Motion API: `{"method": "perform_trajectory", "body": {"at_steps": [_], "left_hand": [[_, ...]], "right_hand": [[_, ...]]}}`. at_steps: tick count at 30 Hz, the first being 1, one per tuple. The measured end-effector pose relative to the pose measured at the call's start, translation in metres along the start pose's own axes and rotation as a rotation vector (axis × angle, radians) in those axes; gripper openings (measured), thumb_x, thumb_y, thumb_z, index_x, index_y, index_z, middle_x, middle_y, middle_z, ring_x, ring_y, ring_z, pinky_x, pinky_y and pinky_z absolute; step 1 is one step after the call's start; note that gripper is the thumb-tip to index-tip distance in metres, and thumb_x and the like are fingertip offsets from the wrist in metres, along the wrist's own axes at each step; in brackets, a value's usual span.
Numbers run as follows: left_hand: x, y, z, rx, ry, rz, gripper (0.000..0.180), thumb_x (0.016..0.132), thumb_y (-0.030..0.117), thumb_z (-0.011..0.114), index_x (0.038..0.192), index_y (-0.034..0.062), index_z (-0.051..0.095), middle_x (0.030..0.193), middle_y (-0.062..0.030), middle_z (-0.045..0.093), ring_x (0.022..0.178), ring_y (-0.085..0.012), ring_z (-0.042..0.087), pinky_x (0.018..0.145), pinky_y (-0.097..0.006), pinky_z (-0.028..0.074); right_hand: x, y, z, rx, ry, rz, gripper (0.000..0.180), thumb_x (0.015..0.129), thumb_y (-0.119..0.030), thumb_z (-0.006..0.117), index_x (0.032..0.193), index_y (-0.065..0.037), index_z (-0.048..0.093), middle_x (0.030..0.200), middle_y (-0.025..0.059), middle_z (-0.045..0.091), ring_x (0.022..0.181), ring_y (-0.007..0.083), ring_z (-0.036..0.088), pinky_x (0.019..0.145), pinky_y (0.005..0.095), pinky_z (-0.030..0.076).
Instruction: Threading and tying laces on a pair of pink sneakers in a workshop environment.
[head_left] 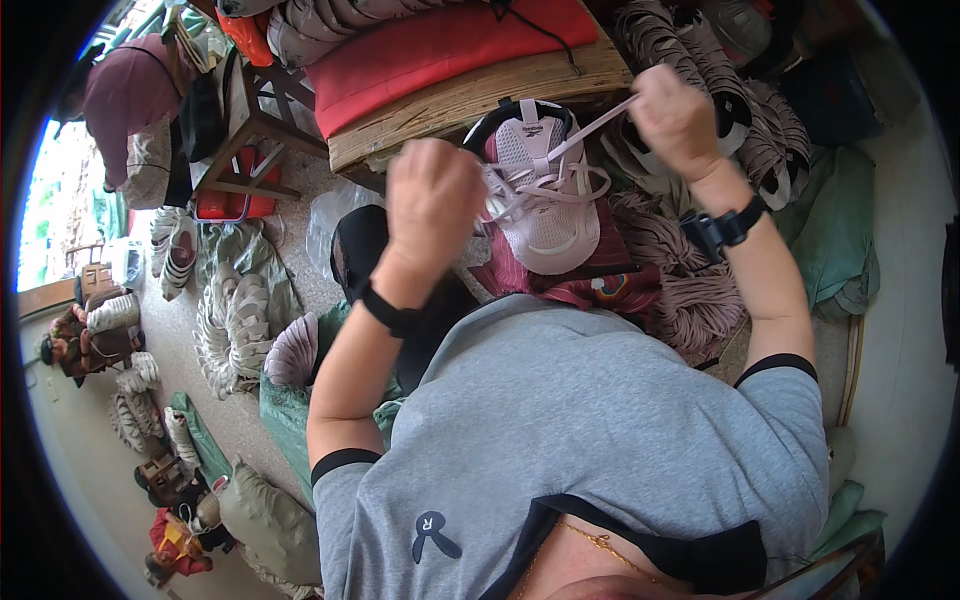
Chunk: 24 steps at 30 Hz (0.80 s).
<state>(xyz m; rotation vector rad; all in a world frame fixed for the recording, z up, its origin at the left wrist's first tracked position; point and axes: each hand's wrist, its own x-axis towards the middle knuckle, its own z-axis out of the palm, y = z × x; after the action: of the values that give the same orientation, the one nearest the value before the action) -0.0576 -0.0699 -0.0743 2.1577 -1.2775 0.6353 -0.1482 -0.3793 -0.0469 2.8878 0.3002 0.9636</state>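
Pinches a lace (594, 129) taut in the right hand (677, 120), with a curled left hand (432, 195), grip unclear, beside the pink shoe (550, 235) on dark red cloth (627, 250), perhaps risking tipping from too hard a tug.

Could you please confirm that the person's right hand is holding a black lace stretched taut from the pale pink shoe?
Not quite: the lace is pale pink, not black. The head view shows this; the right hand is indeed holding it stretched taut from the pale pink shoe.
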Motion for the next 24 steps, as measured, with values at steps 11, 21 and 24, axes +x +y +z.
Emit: {"method": "perform_trajectory", "body": {"at_steps": [11, 21, 24], "left_hand": [[-0.027, -0.023, -0.020, -0.261, 0.051, -0.371, 0.020, 0.082, 0.001, 0.072, 0.099, 0.0052, 0.064, 0.098, -0.0093, 0.056, 0.070, -0.0203, 0.057, 0.060, -0.030, 0.049], [-0.024, 0.013, -0.009, -0.502, -0.342, -0.193, 0.028, 0.076, 0.006, 0.075, 0.101, 0.0066, 0.063, 0.102, -0.0123, 0.051, 0.086, -0.0299, 0.059, 0.071, -0.037, 0.052], [-0.025, 0.010, -0.006, -0.536, -0.301, -0.210, 0.026, 0.078, 0.007, 0.075, 0.102, 0.0064, 0.063, 0.100, -0.0113, 0.051, 0.081, -0.0259, 0.059, 0.069, -0.035, 0.052]], "right_hand": [[-0.054, 0.095, -0.003, 0.113, -0.110, 0.306, 0.021, 0.085, -0.014, 0.061, 0.105, -0.007, 0.059, 0.099, 0.0148, 0.059, 0.092, 0.0359, 0.062, 0.074, 0.0440, 0.053], [-0.004, -0.066, -0.024, 0.836, -0.634, 0.177, 0.022, 0.079, -0.015, 0.076, 0.085, -0.004, 0.057, 0.089, 0.0078, 0.050, 0.082, 0.0227, 0.054, 0.073, 0.0327, 0.046], [0.005, -0.056, -0.016, 0.989, -0.648, 0.253, 0.022, 0.082, -0.017, 0.075, 0.081, -0.005, 0.057, 0.085, 0.0015, 0.051, 0.074, 0.0135, 0.051, 0.066, 0.0281, 0.042]]}}
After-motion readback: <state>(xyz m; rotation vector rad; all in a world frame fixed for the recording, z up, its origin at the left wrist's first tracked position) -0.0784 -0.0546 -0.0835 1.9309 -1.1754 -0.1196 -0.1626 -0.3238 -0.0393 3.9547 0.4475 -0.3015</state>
